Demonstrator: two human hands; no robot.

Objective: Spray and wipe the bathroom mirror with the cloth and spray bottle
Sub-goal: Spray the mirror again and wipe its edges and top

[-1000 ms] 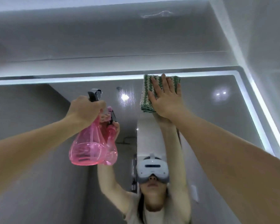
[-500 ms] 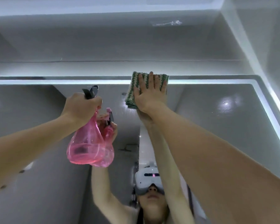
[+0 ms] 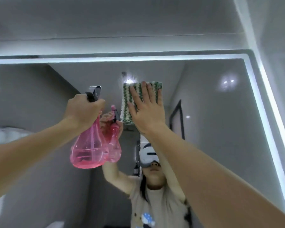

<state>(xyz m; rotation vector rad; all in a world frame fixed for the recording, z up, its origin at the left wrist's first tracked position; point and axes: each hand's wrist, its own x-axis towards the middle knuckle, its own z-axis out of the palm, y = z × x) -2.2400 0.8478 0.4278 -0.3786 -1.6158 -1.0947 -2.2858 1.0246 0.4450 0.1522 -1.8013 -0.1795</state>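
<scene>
Our right hand (image 3: 146,111) lies flat on the cloth (image 3: 130,102) against the mirror (image 3: 220,129); our left hand (image 3: 82,111), leftward, holds the spray bottle (image 3: 89,148) before the glass.

Above my right hand (image 3: 147,112) a lit white strip (image 3: 138,59) runs across, then turns down well off to its right. Higher up is a plain grey wall (image 3: 138,22) with a thin seam. In the reflection below that hand sit a white headset (image 3: 148,156) and a beige shirt (image 3: 156,203) with a cartoon print. Just right of my grip stands a dark door frame (image 3: 178,119); farther right, a bright glare spot (image 3: 227,82).
</scene>
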